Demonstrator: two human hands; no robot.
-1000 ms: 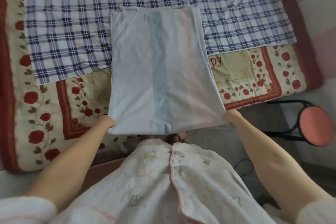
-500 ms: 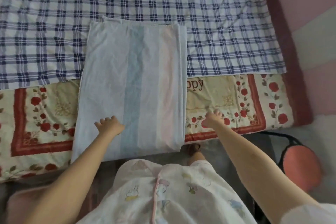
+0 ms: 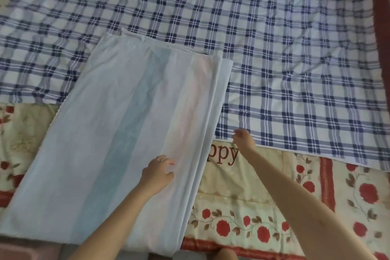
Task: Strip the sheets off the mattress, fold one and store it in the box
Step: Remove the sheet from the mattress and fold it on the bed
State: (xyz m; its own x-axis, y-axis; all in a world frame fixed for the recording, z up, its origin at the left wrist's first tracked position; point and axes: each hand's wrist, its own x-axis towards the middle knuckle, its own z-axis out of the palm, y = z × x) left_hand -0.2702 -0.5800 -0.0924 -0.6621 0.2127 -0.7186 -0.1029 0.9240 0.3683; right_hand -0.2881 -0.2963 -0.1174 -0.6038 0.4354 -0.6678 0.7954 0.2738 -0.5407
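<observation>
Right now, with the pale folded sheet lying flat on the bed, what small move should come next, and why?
Probably bring the right hand left onto the right edge of the pale sheet. The left hand rests on that sheet, while the right one is off it, by the hem of the plaid sheet, and the layers along that edge lie stepped, not squared.

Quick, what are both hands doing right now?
Left hand: open, resting on the folded sheet.
Right hand: at edge of the checked sheet; grip cannot be told.
</observation>
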